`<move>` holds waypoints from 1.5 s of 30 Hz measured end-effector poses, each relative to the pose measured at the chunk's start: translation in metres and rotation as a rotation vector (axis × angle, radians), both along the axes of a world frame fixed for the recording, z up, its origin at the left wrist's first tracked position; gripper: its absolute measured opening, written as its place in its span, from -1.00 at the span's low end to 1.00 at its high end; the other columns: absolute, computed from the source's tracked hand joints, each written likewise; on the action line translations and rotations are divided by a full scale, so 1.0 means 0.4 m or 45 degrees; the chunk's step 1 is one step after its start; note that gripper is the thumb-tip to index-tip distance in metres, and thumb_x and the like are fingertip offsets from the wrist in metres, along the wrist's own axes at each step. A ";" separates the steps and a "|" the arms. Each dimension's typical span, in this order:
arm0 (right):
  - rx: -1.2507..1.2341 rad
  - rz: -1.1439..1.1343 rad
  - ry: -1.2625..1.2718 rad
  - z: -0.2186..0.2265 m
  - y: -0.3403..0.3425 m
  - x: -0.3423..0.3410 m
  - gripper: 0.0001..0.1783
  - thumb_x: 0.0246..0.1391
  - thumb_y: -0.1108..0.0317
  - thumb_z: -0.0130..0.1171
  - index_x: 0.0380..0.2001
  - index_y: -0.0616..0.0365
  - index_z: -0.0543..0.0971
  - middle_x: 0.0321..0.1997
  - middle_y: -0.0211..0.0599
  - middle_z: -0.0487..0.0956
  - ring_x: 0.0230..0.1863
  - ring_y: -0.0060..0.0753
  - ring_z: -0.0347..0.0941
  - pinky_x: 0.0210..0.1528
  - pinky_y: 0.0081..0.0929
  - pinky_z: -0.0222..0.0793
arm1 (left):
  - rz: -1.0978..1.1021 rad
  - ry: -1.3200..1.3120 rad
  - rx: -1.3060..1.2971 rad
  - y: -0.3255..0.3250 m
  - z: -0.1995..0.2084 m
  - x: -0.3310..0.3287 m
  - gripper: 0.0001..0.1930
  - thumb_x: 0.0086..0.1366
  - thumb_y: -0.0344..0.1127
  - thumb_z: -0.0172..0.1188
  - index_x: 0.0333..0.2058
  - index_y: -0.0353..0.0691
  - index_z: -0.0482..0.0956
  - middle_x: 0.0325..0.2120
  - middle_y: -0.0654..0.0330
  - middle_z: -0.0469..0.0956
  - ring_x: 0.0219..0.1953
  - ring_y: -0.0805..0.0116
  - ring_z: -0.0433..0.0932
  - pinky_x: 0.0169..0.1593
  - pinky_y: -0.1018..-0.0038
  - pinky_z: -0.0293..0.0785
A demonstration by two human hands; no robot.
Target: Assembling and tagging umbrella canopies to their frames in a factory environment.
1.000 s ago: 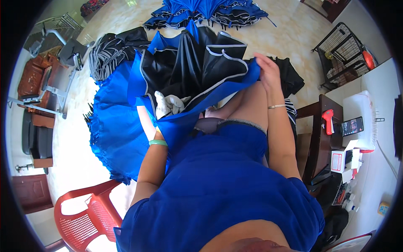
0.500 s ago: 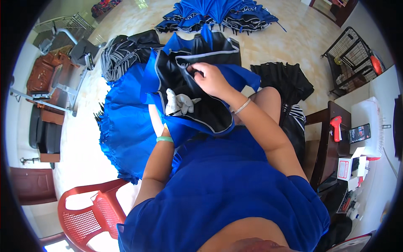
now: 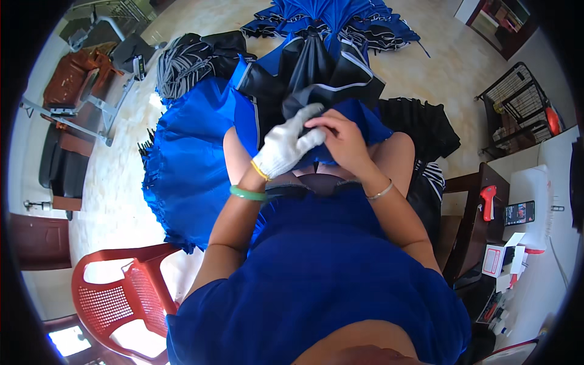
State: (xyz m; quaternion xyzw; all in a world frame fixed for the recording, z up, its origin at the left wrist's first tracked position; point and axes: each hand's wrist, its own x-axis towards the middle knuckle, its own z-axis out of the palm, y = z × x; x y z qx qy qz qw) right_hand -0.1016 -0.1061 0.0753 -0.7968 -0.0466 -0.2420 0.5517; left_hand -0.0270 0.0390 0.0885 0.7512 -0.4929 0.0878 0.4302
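Note:
Across my lap and between my knees spreads an umbrella canopy [image 3: 311,67], blue on one side and black on the other, with pale grey edging. My left hand [image 3: 285,145], in a white knit glove with a yellow cuff, is over its near part. The gloved thumb and forefinger are stretched apart. Close against them is my bare right hand [image 3: 345,141], its fingers bent together near the gloved fingertips. Whatever the right fingers pinch, if anything, is too small to make out. Just beyond both hands, a black fold of the canopy is blurred.
A blue umbrella pile [image 3: 194,152] lies at my left, black folded umbrellas [image 3: 420,131] at my right. More blue umbrellas [image 3: 331,21] lie ahead. A red plastic chair [image 3: 131,292] stands behind left. On the right, a desk [image 3: 471,213] holds a red handheld tool [image 3: 488,202] and a phone [image 3: 520,213].
My gloved left hand has come out from under the canopy to its near side. My right hand has moved down and right to meet it. The canopy's black folds have shifted away from me.

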 end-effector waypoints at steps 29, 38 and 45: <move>-0.381 -0.504 -0.109 0.007 -0.079 -0.122 -0.88 -0.05 0.57 0.19 -0.37 0.25 0.63 -0.47 -0.23 0.51 -0.51 -0.33 0.45 -0.44 -0.52 0.33 | -0.292 0.736 0.156 -0.127 -0.101 0.015 -0.76 0.26 -0.23 0.11 -0.30 -0.32 0.59 -0.41 0.08 0.55 -0.36 0.29 0.55 -0.24 0.47 0.45; -0.168 -0.391 0.079 0.030 -0.087 -0.126 -0.91 -0.03 0.50 0.18 -0.41 0.24 0.62 -0.47 -0.19 0.51 -0.45 -0.20 0.48 -0.40 -0.45 0.37 | -0.248 0.782 0.137 -0.128 -0.094 0.005 -0.77 0.22 -0.25 0.14 -0.33 -0.31 0.61 -0.48 0.11 0.56 -0.47 0.39 0.52 -0.32 0.50 0.45; -0.351 -0.428 0.001 0.018 -0.086 -0.132 -0.91 -0.03 0.52 0.17 -0.40 0.27 0.59 -0.48 -0.20 0.51 -0.46 -0.30 0.49 -0.40 -0.52 0.38 | -0.256 0.782 0.182 -0.130 -0.101 -0.006 -0.76 0.24 -0.22 0.13 -0.35 -0.31 0.60 -0.50 0.11 0.55 -0.48 0.37 0.52 -0.32 0.49 0.44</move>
